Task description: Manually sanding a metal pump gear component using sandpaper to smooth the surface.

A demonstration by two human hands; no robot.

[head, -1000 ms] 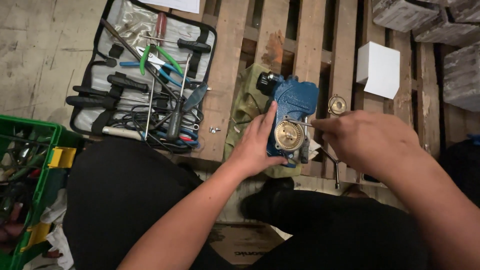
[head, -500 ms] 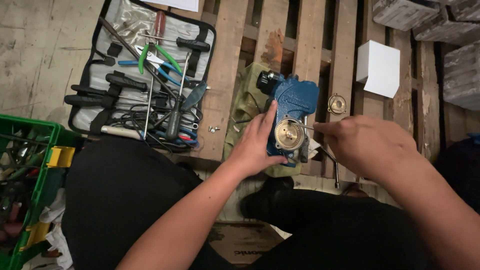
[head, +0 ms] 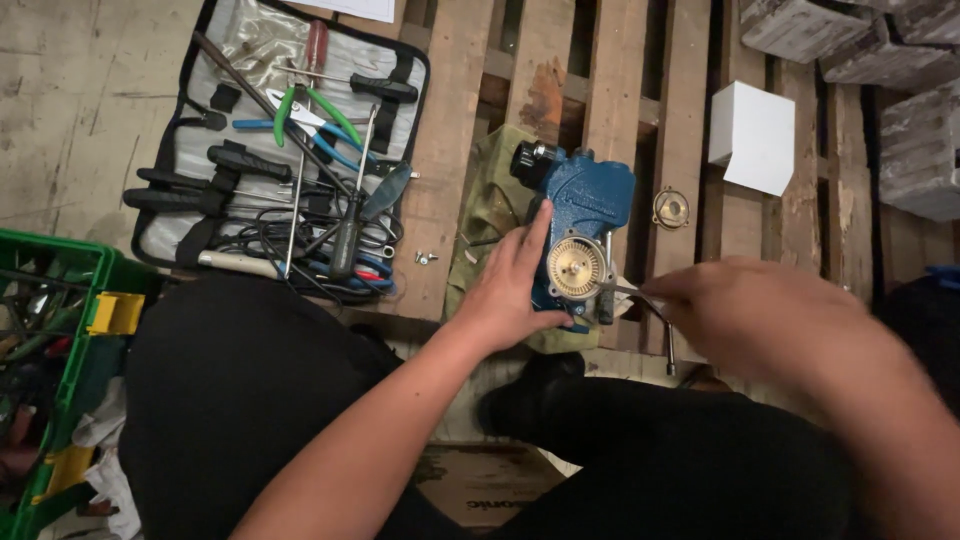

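My left hand (head: 508,290) lies flat against the left flank of the blue pump housing (head: 585,215), fingers spread and pressed to it, thumb low near its base, steadying it rather than closing around it. Just right of my fingertips sits the round brass impeller disc (head: 577,267), face up on the housing, touching nothing of my hand that I can make out. My right hand (head: 745,315) comes in from the right, fingers pinched together on the handle of a thin bent metal tool (head: 648,305), an L-shaped key by the look of it; its short leg points left toward the housing's lower right edge, beside the disc, and its long leg hangs down toward my lap. So the housing lies directly left of my right hand, its long axis running away from me along the wooden pallet (head: 455,120) slats, black knob (head: 533,158) at the far end, and my left hand is the nearer of the two, already on it. The housing rests on an olive cloth (head: 490,215). Beyond my right hand, a small brass cap (head: 670,208) lies on a slat, and farther off a white box (head: 752,135). Left of my left hand, two small screws (head: 426,258), then the open tool roll (head: 270,150) of screwdrivers and pliers, and the green crate (head: 60,330) at the far left.
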